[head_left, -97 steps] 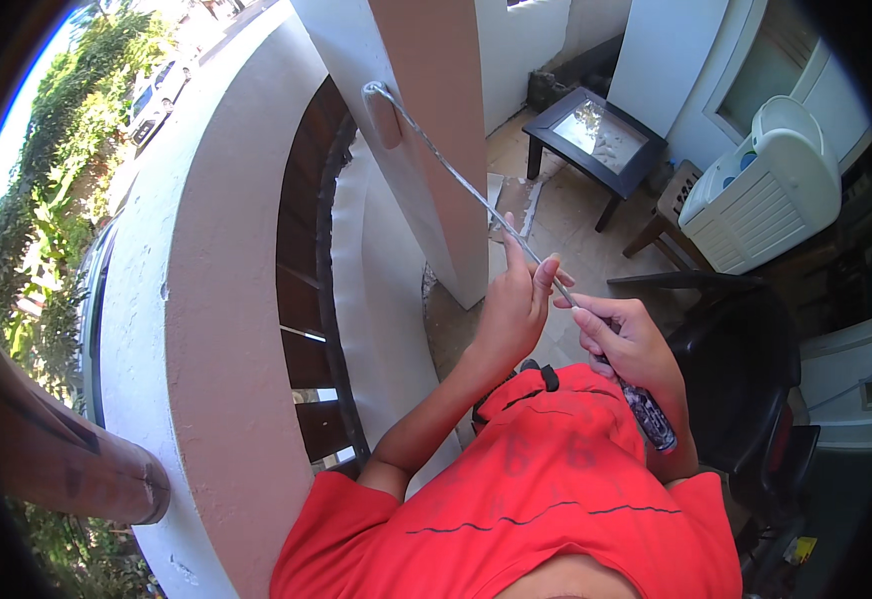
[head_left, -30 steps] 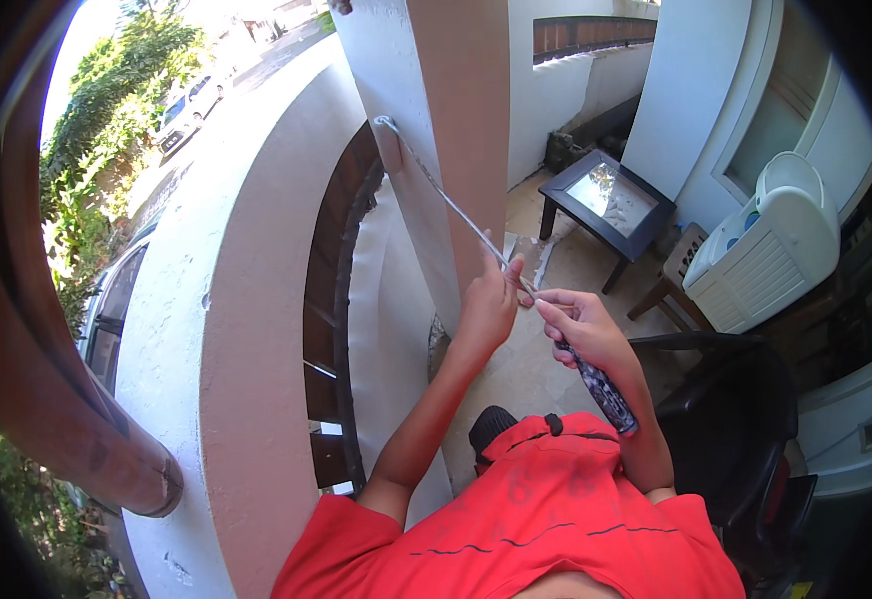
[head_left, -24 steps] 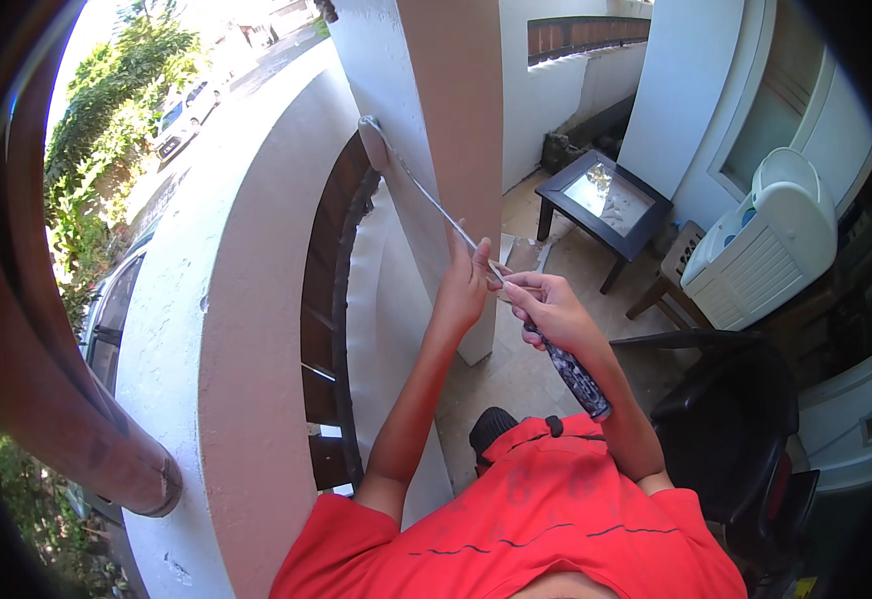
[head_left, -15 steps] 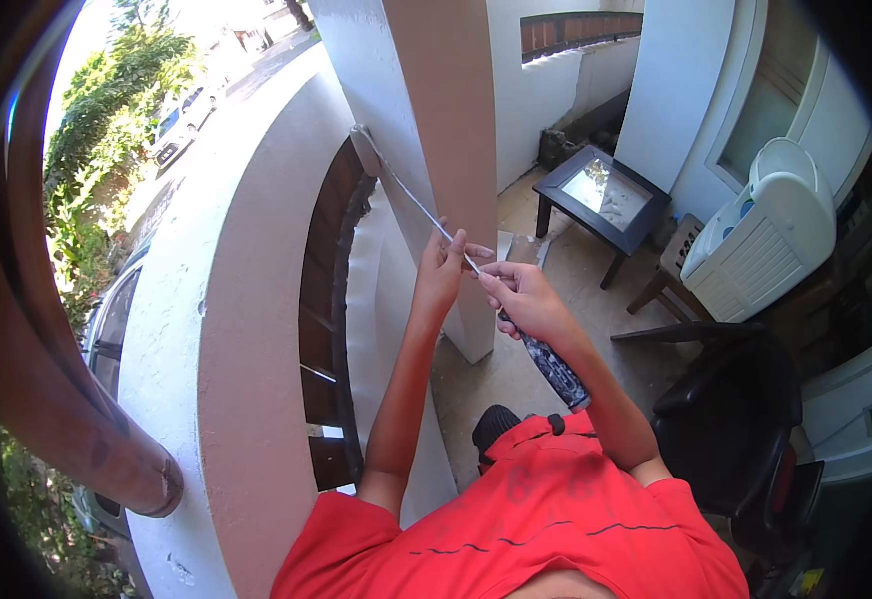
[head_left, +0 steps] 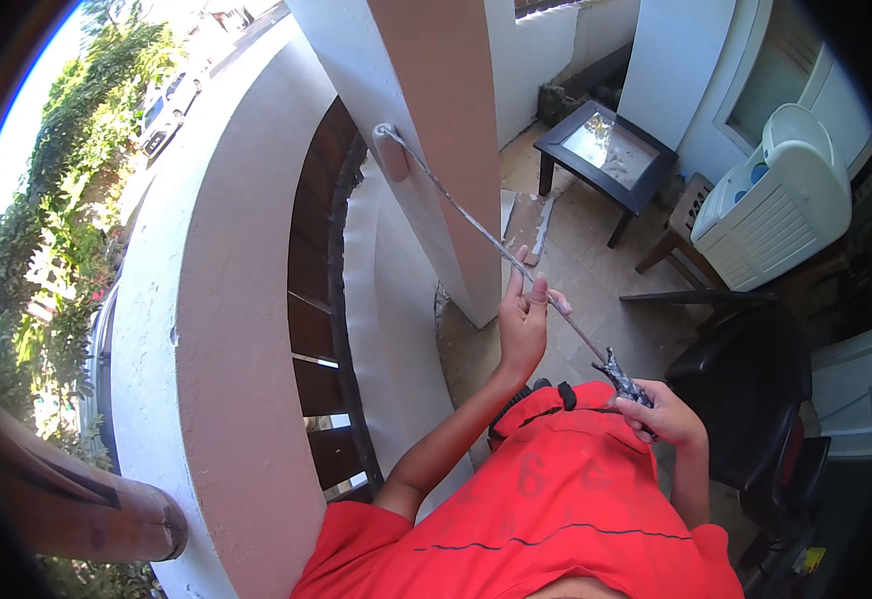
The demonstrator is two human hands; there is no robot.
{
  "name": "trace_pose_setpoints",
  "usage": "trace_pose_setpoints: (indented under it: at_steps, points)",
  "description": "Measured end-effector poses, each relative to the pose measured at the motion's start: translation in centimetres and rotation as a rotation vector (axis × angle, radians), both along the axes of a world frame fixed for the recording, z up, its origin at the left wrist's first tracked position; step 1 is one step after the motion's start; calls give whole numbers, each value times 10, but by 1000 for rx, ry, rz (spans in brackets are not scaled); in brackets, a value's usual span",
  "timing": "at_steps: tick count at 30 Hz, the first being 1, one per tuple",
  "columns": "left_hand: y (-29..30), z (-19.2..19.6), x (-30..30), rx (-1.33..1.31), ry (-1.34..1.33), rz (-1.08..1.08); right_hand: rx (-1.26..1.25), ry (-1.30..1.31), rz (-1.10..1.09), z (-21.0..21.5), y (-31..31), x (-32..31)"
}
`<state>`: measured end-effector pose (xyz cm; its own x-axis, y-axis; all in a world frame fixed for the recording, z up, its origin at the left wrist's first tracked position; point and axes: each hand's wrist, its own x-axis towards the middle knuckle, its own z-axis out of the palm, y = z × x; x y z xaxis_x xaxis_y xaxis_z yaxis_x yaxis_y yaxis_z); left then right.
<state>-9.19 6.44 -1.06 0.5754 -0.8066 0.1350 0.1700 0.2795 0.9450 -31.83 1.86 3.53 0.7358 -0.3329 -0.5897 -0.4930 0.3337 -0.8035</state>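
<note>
A paint roller (head_left: 476, 222) with a long thin metal rod slants across the middle of the view. Its roller head (head_left: 392, 155) rests against the white side of a pillar (head_left: 446, 130). My left hand (head_left: 523, 334) is partway down the rod, which lies between its thumb and fingers. At the near end, my right hand (head_left: 670, 416) is closed round the black, paint-spotted handle (head_left: 624, 380), close to the right side of my red shirt (head_left: 556, 489).
To the left runs a curved parapet wall (head_left: 236, 329) with dark slats, beside a thick brown pipe (head_left: 106, 509). On the right are a low glass-topped table (head_left: 611, 150), a white plastic tub-like appliance (head_left: 776, 210) on a stool, and a black chair (head_left: 736, 389).
My right hand has shifted from the rod's lower end to the handle and come back toward my right side. My left hand has also moved right and nearer. More of the rod shows.
</note>
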Motion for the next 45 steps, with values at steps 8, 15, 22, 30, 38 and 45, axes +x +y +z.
trace_pose_setpoints:
  at_steps: [8,15,22,30,38,45]
  points:
    - [12,-19,-24,-36,123,160,-15,-2,9,17,21,0]
    - [10,-44,-24,55,137,86,-22,37,-60,3,25,-6]
    - [14,-56,-33,52,15,-19,27,38,-140,-6,30,-19]
    - [-5,-63,44,99,8,60,-248,5,-83,-32,13,54]
    - [-11,-56,103,191,10,95,-206,-64,-93,-48,8,106]
    - [-10,-59,63,177,52,119,-241,10,-139,-39,1,55]
